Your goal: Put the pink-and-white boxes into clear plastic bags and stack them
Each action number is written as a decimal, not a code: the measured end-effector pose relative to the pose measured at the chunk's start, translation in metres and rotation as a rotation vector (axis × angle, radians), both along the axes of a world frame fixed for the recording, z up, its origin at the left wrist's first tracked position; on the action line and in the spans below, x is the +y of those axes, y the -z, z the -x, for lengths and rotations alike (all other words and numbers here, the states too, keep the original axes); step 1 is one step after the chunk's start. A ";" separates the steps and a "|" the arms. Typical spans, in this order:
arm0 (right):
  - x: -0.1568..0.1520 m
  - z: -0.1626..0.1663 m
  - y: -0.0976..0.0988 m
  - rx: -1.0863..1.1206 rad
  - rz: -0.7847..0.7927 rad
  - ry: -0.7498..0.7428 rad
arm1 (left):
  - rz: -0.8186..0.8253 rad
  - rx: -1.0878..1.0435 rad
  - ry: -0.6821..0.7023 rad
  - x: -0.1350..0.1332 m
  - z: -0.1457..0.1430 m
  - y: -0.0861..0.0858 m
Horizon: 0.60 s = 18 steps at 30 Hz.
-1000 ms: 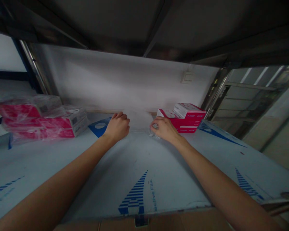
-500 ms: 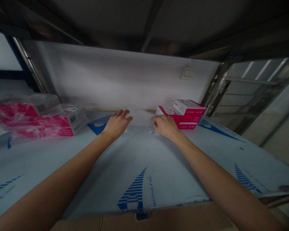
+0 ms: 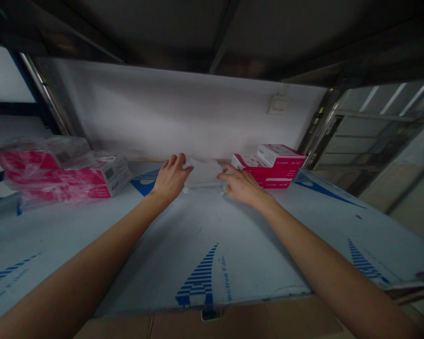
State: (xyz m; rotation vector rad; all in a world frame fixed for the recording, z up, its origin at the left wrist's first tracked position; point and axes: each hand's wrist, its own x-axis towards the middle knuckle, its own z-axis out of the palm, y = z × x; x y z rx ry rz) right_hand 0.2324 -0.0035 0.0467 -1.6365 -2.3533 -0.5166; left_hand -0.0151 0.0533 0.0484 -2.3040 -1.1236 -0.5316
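Between my hands, near the back wall, a white packet in clear plastic wrap (image 3: 204, 175) lies flat on the film-covered shelf. My left hand (image 3: 170, 178) is at its left edge, with the fingers bent and apart and the thumb at the packet's border. On the opposite side, my right hand (image 3: 243, 185) has its index finger stretched over the packet's right edge, while the other fingers curl below. Neither hand visibly grips the packet. Just beyond my right hand stand pink-and-white boxes (image 3: 281, 165), stacked unevenly.
To the left, several pink-and-white boxes (image 3: 88, 183) sit stacked in loose clear plastic. The shelf (image 3: 155, 268) wears pale blue film with printed marks. A dark upper shelf (image 3: 169, 37) hangs low overhead. Metal posts (image 3: 320, 129) flank the space, and a switch (image 3: 277, 104) is on the wall.
My left hand has shifted slightly left, and my right index finger reaches a little further over the packet's edge. The packet shows more clearly. The whole view has moved slightly.
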 end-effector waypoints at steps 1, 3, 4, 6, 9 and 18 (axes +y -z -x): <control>-0.001 0.001 -0.001 -0.008 0.015 0.025 | -0.004 -0.006 -0.010 -0.001 0.000 0.000; -0.001 0.003 -0.002 0.006 0.047 0.086 | 0.041 0.009 -0.028 -0.002 -0.001 0.001; 0.000 0.004 -0.003 0.022 0.055 0.117 | 0.078 0.021 -0.036 -0.003 -0.001 0.001; 0.003 0.003 -0.003 0.056 0.048 0.160 | 0.128 0.031 -0.040 -0.004 -0.003 0.001; 0.006 -0.001 -0.001 0.076 0.049 0.118 | 0.118 0.017 -0.023 -0.005 -0.005 0.001; 0.007 -0.002 0.007 0.021 0.091 0.124 | 0.133 -0.051 -0.067 -0.006 -0.004 0.005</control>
